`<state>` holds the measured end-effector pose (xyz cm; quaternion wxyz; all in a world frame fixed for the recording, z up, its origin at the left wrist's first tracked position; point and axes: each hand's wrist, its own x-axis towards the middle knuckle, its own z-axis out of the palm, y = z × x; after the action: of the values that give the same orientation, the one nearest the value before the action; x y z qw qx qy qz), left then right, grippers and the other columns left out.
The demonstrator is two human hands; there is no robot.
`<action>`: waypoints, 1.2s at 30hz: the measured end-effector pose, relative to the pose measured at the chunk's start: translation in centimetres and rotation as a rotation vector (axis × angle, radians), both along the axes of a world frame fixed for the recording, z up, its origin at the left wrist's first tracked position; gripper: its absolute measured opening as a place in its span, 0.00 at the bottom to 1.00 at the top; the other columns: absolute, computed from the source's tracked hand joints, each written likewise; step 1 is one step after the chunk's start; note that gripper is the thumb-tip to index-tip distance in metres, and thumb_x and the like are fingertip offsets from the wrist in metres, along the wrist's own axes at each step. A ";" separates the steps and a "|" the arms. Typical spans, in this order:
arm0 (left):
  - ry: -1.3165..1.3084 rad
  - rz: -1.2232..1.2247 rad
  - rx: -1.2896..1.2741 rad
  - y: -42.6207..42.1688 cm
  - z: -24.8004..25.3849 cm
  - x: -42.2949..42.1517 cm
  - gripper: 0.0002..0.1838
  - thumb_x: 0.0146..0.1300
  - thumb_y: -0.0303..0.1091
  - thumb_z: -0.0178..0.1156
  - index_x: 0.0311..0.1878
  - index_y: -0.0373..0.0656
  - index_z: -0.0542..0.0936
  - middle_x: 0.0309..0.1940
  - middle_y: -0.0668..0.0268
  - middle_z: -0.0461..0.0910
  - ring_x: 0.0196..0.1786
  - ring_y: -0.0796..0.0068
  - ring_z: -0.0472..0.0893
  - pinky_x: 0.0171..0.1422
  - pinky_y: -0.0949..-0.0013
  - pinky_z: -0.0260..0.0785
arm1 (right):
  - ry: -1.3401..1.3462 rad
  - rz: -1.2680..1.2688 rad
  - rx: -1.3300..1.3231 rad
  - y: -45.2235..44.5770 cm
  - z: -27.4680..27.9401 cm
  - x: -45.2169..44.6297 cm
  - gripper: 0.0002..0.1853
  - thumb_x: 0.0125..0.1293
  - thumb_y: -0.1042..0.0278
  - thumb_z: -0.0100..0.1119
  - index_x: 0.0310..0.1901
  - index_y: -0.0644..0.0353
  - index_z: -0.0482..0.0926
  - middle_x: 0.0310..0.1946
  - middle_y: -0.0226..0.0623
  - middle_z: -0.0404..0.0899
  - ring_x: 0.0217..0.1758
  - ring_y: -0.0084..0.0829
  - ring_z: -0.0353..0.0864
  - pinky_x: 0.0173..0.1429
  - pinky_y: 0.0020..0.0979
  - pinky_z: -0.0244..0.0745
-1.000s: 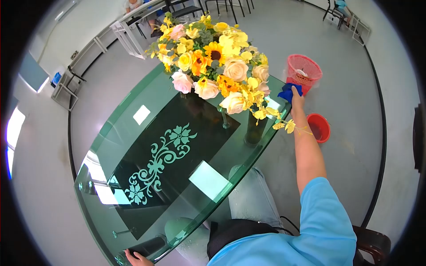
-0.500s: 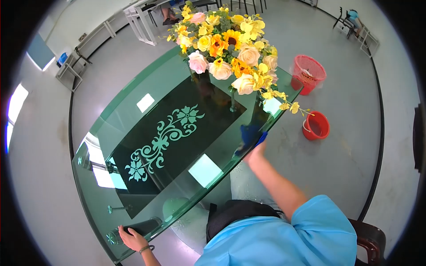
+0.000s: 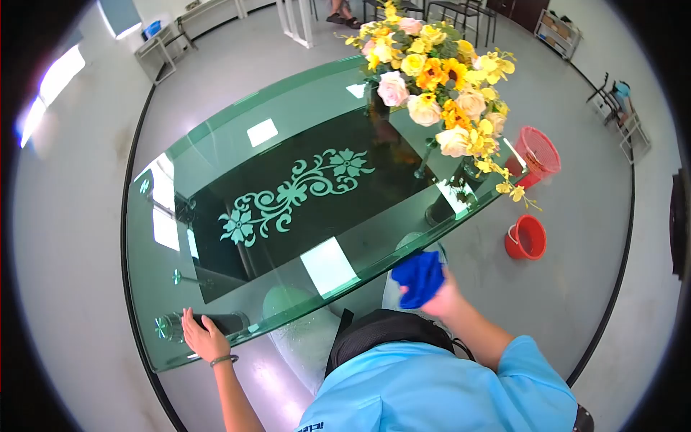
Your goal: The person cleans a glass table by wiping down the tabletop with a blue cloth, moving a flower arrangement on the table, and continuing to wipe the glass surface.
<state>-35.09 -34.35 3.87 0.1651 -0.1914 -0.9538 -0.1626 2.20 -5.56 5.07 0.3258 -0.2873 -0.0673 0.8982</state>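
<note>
A glass table (image 3: 288, 115) with a dark panel and a pale floral pattern fills the middle of the view. My left hand (image 3: 204, 337) rests on its near left edge, fingers spread, holding nothing. Just off the near edge, right of centre, my right hand (image 3: 440, 291) grips a blue cloth (image 3: 419, 279), which hangs bunched beside the glass. The fingers of that hand are partly hidden by the cloth. A bouquet of yellow, orange and pink flowers (image 3: 439, 79) stands at the table's far right end.
Right of the table, a red bucket (image 3: 530, 237) and a pink mesh basket (image 3: 538, 155) stand on the floor. Another person's feet (image 3: 344, 18) show at the top. A chair with things on it (image 3: 612, 101) is at the far right, shelves (image 3: 558, 34) behind.
My right hand has brought the blue cloth from the table's far right end back along the near edge, towards my body. My left hand has come further into view. The view has turned.
</note>
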 end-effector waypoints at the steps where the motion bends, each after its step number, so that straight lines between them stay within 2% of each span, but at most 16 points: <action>1: 0.006 0.002 -0.001 -0.1 -0.1 0.0 0.23 0.68 0.37 0.49 0.65 0.42 0.70 0.68 0.61 0.69 0.72 0.60 0.63 0.77 0.57 0.49 | -0.060 -0.061 -0.008 -0.4 2.1 1.2 0.22 0.67 0.44 0.54 0.52 0.51 0.78 0.43 0.33 0.83 0.45 0.35 0.82 0.43 0.45 0.78; 3: 0.016 0.011 -0.002 0.0 -0.4 -0.1 0.23 0.68 0.37 0.49 0.65 0.42 0.70 0.68 0.61 0.69 0.72 0.60 0.63 0.77 0.57 0.49 | -0.276 -0.089 0.279 2.3 3.8 3.1 0.20 0.66 0.47 0.56 0.52 0.52 0.78 0.47 0.36 0.82 0.47 0.37 0.82 0.43 0.46 0.78; 5: 0.046 -0.001 0.011 0.1 -0.6 -0.2 0.23 0.67 0.37 0.50 0.64 0.42 0.71 0.67 0.61 0.70 0.72 0.59 0.64 0.77 0.56 0.48 | -0.801 0.021 0.766 7.1 3.2 4.7 0.22 0.68 0.50 0.53 0.55 0.57 0.75 0.54 0.44 0.79 0.56 0.42 0.78 0.55 0.51 0.74; 7: 0.067 -0.008 0.012 0.1 -0.6 -0.1 0.22 0.67 0.37 0.50 0.64 0.43 0.71 0.67 0.60 0.70 0.72 0.59 0.64 0.77 0.55 0.48 | -1.365 -0.115 1.743 10.7 2.2 3.7 0.27 0.69 0.51 0.51 0.62 0.63 0.70 0.65 0.49 0.69 0.68 0.48 0.67 0.69 0.57 0.59; 9: 0.051 0.005 0.039 0.2 -0.4 0.1 0.22 0.67 0.37 0.50 0.63 0.43 0.72 0.66 0.61 0.71 0.72 0.59 0.64 0.77 0.54 0.48 | -1.761 0.150 2.013 11.0 0.0 0.8 0.31 0.70 0.51 0.49 0.67 0.64 0.65 0.70 0.51 0.61 0.75 0.52 0.55 0.75 0.58 0.44; 10: 0.037 0.007 0.071 0.3 -0.3 0.3 0.21 0.67 0.37 0.50 0.62 0.44 0.72 0.66 0.61 0.71 0.72 0.59 0.64 0.77 0.54 0.47 | -1.711 0.177 2.082 10.2 -0.3 -0.8 0.31 0.69 0.51 0.48 0.68 0.62 0.63 0.73 0.49 0.55 0.78 0.54 0.47 0.76 0.59 0.38; 13: 0.093 0.028 0.103 0.6 0.0 0.6 0.20 0.68 0.35 0.48 0.61 0.45 0.73 0.67 0.62 0.70 0.73 0.60 0.62 0.78 0.53 0.46 | -1.267 0.360 2.475 4.5 3.1 -8.8 0.32 0.58 0.50 0.57 0.61 0.59 0.70 0.62 0.48 0.66 0.64 0.52 0.62 0.66 0.56 0.55; 16: 0.061 0.019 0.157 0.6 0.0 0.7 0.19 0.68 0.34 0.47 0.61 0.45 0.72 0.67 0.62 0.70 0.73 0.59 0.62 0.78 0.53 0.45 | -0.644 0.557 2.497 -4.0 4.6 -16.4 0.34 0.54 0.47 0.64 0.60 0.57 0.71 0.62 0.48 0.67 0.66 0.51 0.61 0.67 0.57 0.54; 19: 0.066 -0.015 0.144 0.1 -0.3 0.4 0.19 0.68 0.33 0.46 0.61 0.44 0.72 0.67 0.62 0.70 0.74 0.59 0.61 0.78 0.52 0.44 | -0.296 0.459 2.586 -13.5 -0.4 -21.7 0.39 0.58 0.46 0.60 0.69 0.55 0.65 0.71 0.44 0.59 0.76 0.51 0.51 0.76 0.60 0.42; 22: 0.041 -0.006 0.139 -0.3 -0.8 0.1 0.19 0.68 0.32 0.45 0.61 0.44 0.72 0.68 0.61 0.69 0.74 0.59 0.60 0.78 0.52 0.43 | -0.331 0.519 2.824 -14.3 -0.2 -21.5 0.38 0.63 0.47 0.57 0.73 0.50 0.60 0.75 0.40 0.55 0.78 0.49 0.50 0.77 0.55 0.43; 23: 0.039 -0.008 0.154 -0.4 -0.7 0.2 0.19 0.68 0.31 0.45 0.61 0.44 0.72 0.68 0.61 0.68 0.75 0.59 0.60 0.79 0.52 0.42 | -0.402 0.466 2.911 -12.8 -0.5 -20.8 0.37 0.64 0.49 0.57 0.73 0.50 0.60 0.75 0.39 0.55 0.78 0.47 0.50 0.77 0.54 0.44; 26: 0.035 -0.017 0.190 0.1 -0.2 0.7 0.19 0.67 0.30 0.45 0.61 0.43 0.72 0.68 0.61 0.68 0.75 0.59 0.60 0.79 0.52 0.41 | -0.585 0.629 2.529 -5.6 3.8 -15.9 0.34 0.56 0.51 0.65 0.64 0.53 0.70 0.67 0.41 0.67 0.71 0.46 0.62 0.72 0.52 0.55; 28: 0.029 0.007 0.182 0.4 0.1 0.9 0.19 0.68 0.31 0.44 0.61 0.44 0.72 0.67 0.63 0.69 0.75 0.61 0.60 0.79 0.52 0.41 | -0.852 0.490 2.458 0.5 4.7 -11.8 0.32 0.53 0.54 0.64 0.60 0.56 0.74 0.62 0.45 0.71 0.68 0.48 0.64 0.70 0.49 0.57; 31: 0.034 0.016 0.194 0.8 0.5 1.3 0.19 0.68 0.31 0.44 0.60 0.45 0.73 0.67 0.64 0.70 0.74 0.61 0.61 0.79 0.53 0.43 | -1.436 0.438 2.276 10.5 1.4 -5.8 0.32 0.66 0.51 0.53 0.69 0.55 0.65 0.70 0.49 0.62 0.75 0.52 0.55 0.76 0.53 0.48; 33: 0.052 0.013 0.207 1.0 0.6 1.2 0.19 0.68 0.31 0.44 0.60 0.44 0.73 0.66 0.64 0.71 0.74 0.61 0.62 0.78 0.53 0.43 | -1.637 0.438 2.092 14.7 0.4 -4.8 0.34 0.72 0.44 0.44 0.74 0.50 0.55 0.76 0.43 0.52 0.79 0.50 0.48 0.76 0.59 0.43; 36: 0.076 -0.002 0.209 0.8 0.6 1.2 0.18 0.68 0.30 0.44 0.59 0.44 0.74 0.65 0.63 0.72 0.73 0.60 0.63 0.78 0.54 0.45 | -1.908 0.322 1.958 16.8 -0.7 -9.8 0.32 0.71 0.43 0.44 0.72 0.49 0.59 0.73 0.42 0.56 0.77 0.49 0.51 0.74 0.58 0.48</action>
<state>-33.88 -33.52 4.52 0.2201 -0.1799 -0.9245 -0.2539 -7.60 11.25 4.39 0.1148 -0.4312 -0.8944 -0.0314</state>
